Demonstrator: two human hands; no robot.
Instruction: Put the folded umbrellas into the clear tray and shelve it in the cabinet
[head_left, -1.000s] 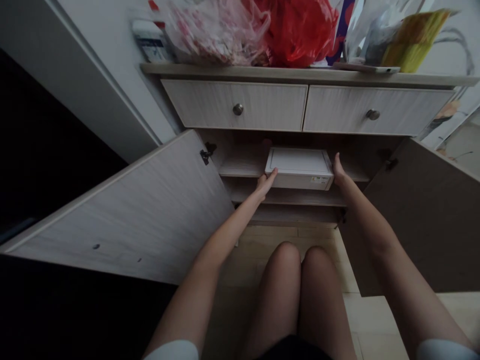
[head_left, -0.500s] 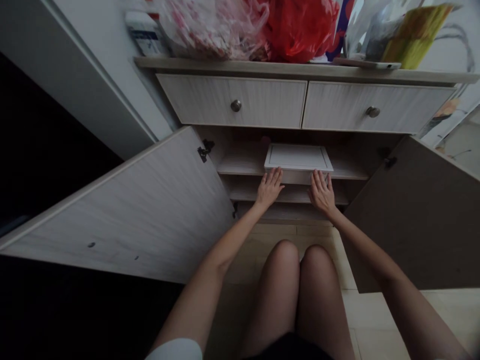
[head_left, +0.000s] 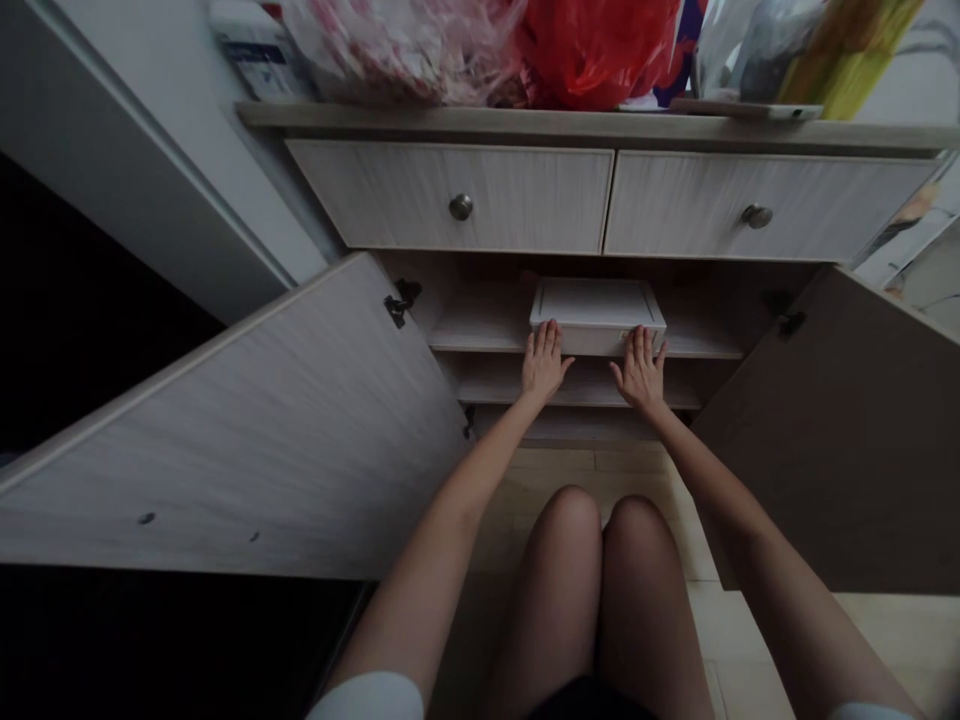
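Both hands have moved up since the last frame; the fingers now lie spread and flat on the front of the white box (head_left: 598, 318), which sits on the shelf (head_left: 476, 330). Left hand (head_left: 544, 365) and right hand (head_left: 639, 372) are open, not pinching; pressure can't be told. Hands are at contact; a pull would need fingers around the box.

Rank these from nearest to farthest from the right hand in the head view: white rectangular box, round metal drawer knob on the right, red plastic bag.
Right hand:
1. White rectangular box: on the shelf, touching its front.
2. Round metal drawer knob: up and right, on the drawer front.
3. Red plastic bag: highest, atop the cabinet.
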